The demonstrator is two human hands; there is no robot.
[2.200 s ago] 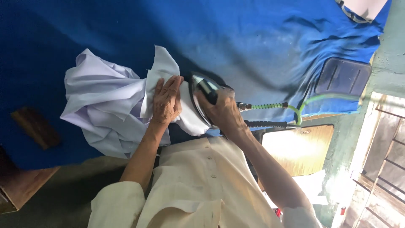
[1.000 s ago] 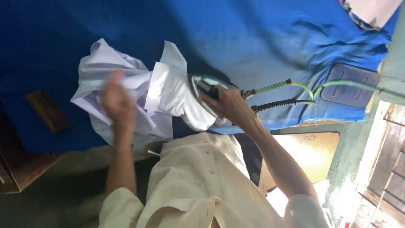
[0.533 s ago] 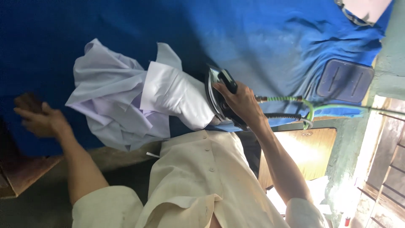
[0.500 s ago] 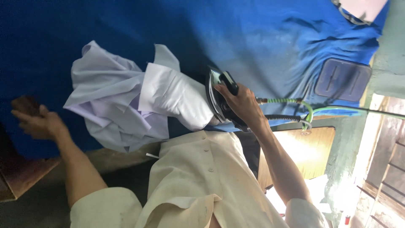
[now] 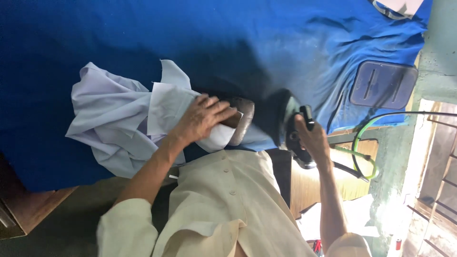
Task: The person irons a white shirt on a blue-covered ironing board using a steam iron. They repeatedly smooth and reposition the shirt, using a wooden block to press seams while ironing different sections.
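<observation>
Crumpled white shirt (image 5: 114,123) (sleeve flattened)

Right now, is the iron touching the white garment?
Apart. The head view shows the iron held in the right hand, with bare blue cloth between it and the white garment.

The head camera is looking steeply down, close in, over the person's chest onto the blue table (image 5: 143,43).
</observation>
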